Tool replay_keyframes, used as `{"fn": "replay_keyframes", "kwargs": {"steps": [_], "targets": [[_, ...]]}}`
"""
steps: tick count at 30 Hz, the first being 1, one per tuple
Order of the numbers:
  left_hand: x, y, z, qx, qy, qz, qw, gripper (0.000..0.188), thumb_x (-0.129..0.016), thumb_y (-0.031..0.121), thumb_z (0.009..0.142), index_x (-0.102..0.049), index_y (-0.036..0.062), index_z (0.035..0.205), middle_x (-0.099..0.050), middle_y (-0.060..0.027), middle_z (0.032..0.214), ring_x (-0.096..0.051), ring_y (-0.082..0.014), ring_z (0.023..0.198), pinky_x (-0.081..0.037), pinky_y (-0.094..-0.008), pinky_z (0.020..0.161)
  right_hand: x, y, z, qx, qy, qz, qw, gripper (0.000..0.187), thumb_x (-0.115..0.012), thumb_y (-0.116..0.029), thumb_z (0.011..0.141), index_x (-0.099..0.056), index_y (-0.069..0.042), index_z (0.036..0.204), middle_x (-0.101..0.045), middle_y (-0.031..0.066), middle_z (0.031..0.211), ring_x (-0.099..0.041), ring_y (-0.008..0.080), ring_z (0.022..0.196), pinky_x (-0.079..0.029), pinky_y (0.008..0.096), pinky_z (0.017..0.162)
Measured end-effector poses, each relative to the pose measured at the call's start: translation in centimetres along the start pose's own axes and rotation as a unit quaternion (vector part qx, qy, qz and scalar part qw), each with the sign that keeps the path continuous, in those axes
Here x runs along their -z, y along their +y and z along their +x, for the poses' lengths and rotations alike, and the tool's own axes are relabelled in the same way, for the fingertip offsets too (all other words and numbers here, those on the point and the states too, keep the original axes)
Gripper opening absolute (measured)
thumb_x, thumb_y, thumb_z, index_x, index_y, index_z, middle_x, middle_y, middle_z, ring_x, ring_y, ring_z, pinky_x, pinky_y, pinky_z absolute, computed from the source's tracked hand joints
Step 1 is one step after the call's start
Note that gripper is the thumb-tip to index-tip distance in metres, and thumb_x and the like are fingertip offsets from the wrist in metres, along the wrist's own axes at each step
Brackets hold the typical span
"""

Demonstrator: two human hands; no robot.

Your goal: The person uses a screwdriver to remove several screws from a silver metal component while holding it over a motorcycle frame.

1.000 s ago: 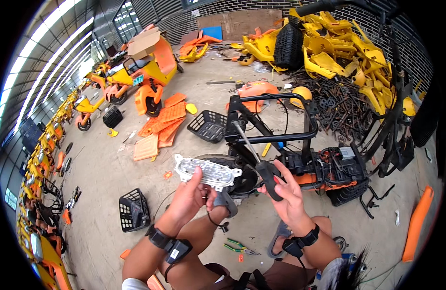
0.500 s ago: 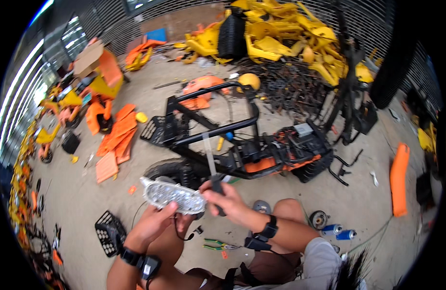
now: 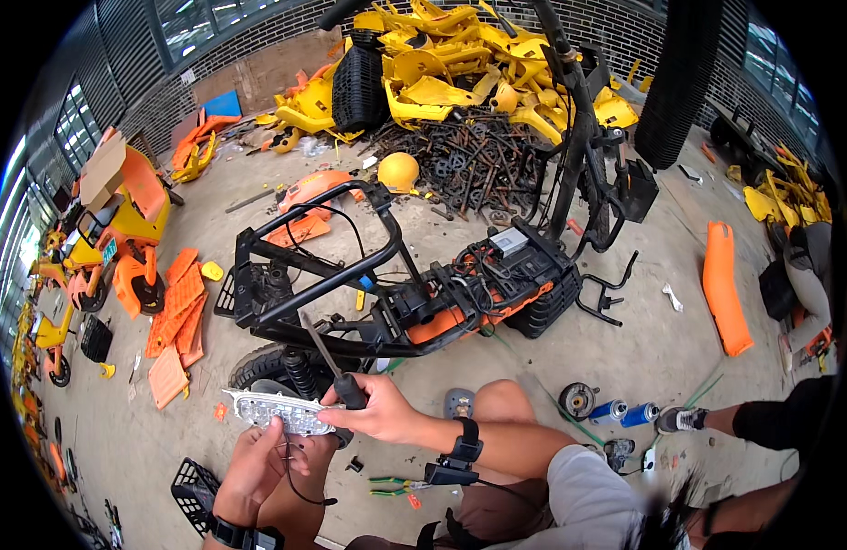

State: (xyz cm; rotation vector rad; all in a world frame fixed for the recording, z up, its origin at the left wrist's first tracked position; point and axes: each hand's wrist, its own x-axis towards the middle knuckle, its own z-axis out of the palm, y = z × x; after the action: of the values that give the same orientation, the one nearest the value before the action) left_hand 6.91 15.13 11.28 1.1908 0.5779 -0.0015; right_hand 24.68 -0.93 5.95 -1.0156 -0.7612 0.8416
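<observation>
My left hand point(image 3: 263, 458) pinches a clear oval headlight point(image 3: 281, 412), thumb on its near side. A thin black cable point(image 3: 298, 490) dangles below the lamp. In my right hand point(image 3: 387, 412) is a screwdriver with a black handle point(image 3: 350, 391); its metal shaft points up and to the left. The right fingers also meet the lamp's right end. Just beyond both hands lies a stripped black scooter frame point(image 3: 327, 302), with its rear tyre point(image 3: 258, 367) behind the lamp and exposed wiring and a battery area at its middle.
Green-handled pliers point(image 3: 396, 484), a black basket point(image 3: 194, 490) and blue spray cans point(image 3: 609, 411) lie around me. Orange panels point(image 3: 180, 302) are at left, a long orange piece point(image 3: 724, 289) at right. Yellow panels point(image 3: 442, 69) heap behind. Another person's leg point(image 3: 763, 417) shows at right.
My view has swung, bringing another person into sight at right. The headlight now appears lower and tilted to show less of its face. The screwdriver leans further left.
</observation>
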Motion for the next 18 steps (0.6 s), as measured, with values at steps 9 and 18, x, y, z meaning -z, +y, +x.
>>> {"fn": "replay_keyframes", "kwargs": {"steps": [9,18], "targets": [[-1.4,0.8,0.2,0.05,0.05,-0.038,0.997,0.046,-0.044,0.035,0.104,-0.056,-0.0071,0.119,-0.068,-0.0149,0.1,-0.068,-0.0209,0.072,-0.06,-0.0343,0.075,-0.7,1.5,0.1,0.185,0.042,-0.183,0.965,0.024,-0.077,-0.008,0.083,-0.06,-0.003,0.099,-0.064,0.0025,0.092,-0.058,0.0093,0.087,-0.048,0.0266,0.078],[-0.9,0.5,0.4,0.048,0.066,-0.088,0.993,0.039,-0.062,0.035,0.096,-0.059,-0.0032,0.105,-0.063,-0.0089,0.078,-0.065,-0.018,0.061,-0.058,-0.0312,0.05,-2.1,1.2,-0.1,0.284,-0.002,-0.298,0.911,0.019,-0.078,0.001,0.072,-0.065,-0.002,0.086,-0.066,0.0106,0.092,-0.066,0.0256,0.08,-0.053,0.0323,0.07]]}}
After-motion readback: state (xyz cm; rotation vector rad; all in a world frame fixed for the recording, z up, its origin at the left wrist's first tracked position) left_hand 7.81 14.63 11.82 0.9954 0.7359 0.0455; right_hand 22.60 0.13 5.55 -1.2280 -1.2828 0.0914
